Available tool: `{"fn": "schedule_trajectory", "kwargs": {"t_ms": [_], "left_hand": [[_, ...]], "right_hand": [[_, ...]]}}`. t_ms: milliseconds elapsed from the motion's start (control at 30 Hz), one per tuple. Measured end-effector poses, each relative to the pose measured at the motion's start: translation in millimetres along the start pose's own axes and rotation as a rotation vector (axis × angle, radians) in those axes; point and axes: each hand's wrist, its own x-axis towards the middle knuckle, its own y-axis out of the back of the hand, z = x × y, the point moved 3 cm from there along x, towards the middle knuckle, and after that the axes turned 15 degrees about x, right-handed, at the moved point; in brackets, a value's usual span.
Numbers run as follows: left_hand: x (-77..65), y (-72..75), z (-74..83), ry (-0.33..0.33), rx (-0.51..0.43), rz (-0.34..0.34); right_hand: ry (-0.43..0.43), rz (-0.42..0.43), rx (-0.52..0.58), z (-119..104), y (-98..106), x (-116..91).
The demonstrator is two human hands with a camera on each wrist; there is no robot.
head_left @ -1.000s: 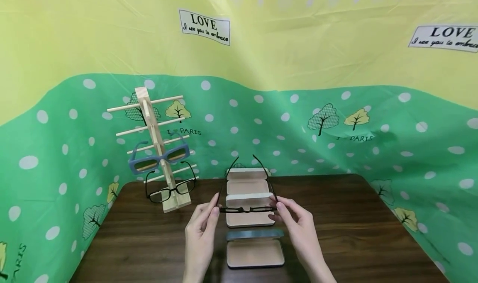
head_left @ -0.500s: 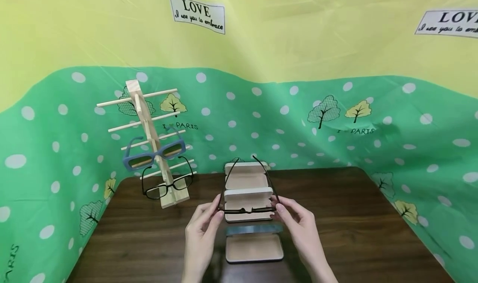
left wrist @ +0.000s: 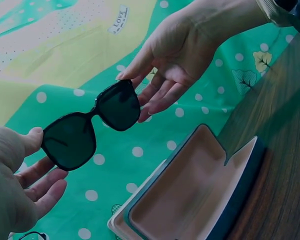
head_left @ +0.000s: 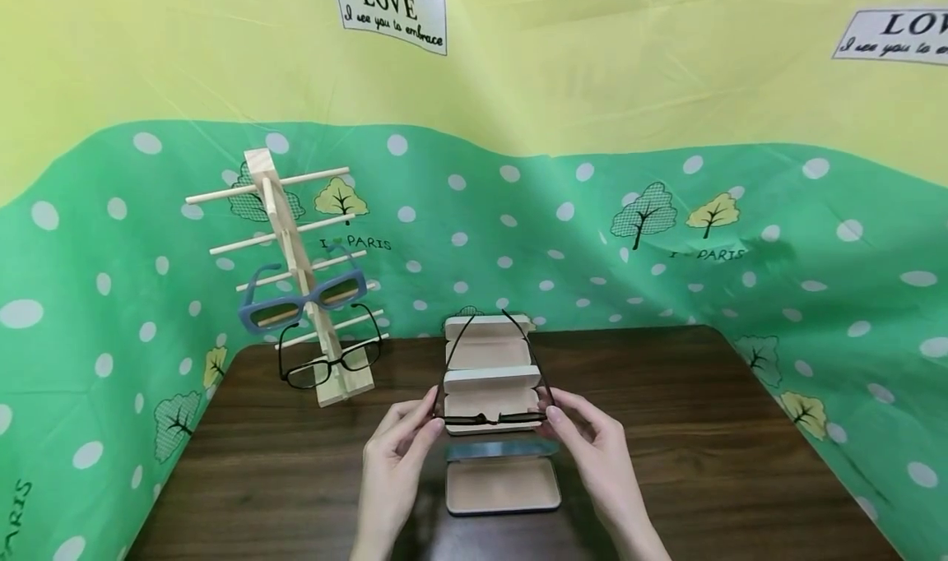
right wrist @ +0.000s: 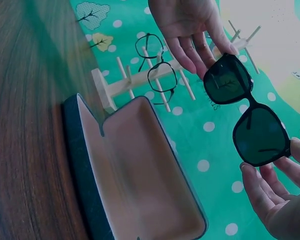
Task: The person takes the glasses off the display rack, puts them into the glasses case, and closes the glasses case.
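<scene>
Black sunglasses [head_left: 522,418] with dark lenses and both temples unfolded away from me hang between my two hands. My left hand [head_left: 396,454] pinches the left hinge end between thumb and fingers. At the other hinge end, my right hand [head_left: 600,442] does the same. Both wrist views show the large dark lenses [left wrist: 72,142] raised above an open eyeglass case [right wrist: 150,167]. That dark teal case [head_left: 504,487], lined in pinkish beige, lies nearest me on the table, just below the sunglasses in the head view.
Behind it, a white-edged open case [head_left: 492,376] and another open case [head_left: 489,354] stand in line. At left, a wooden glasses stand [head_left: 285,224] carries blue-framed sunglasses [head_left: 274,314] and black-framed glasses [head_left: 311,376]. A printed cloth [head_left: 548,183] backs the dark wooden table [head_left: 689,446].
The head view has tilted, so the backdrop and cases sit higher and the stand farther left in it. Both hands keep holding the sunglasses, almost still.
</scene>
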Motion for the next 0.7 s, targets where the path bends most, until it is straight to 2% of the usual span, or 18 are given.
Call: {"fn": "schedule_trajectory", "kwargs": {"t_ms": [300,700], "left_hand": [[-4.2,-1.7,-4.4,0.024,0.015,-0.017],[2.8,0.5,-4.4,0.020,0.063,-0.025]], "right_hand": [[-0.012,-0.012,-0.021,1.4,5.4,-4.1],[0.005,-0.047,-0.042,0.9,6.3,2.5]]}}
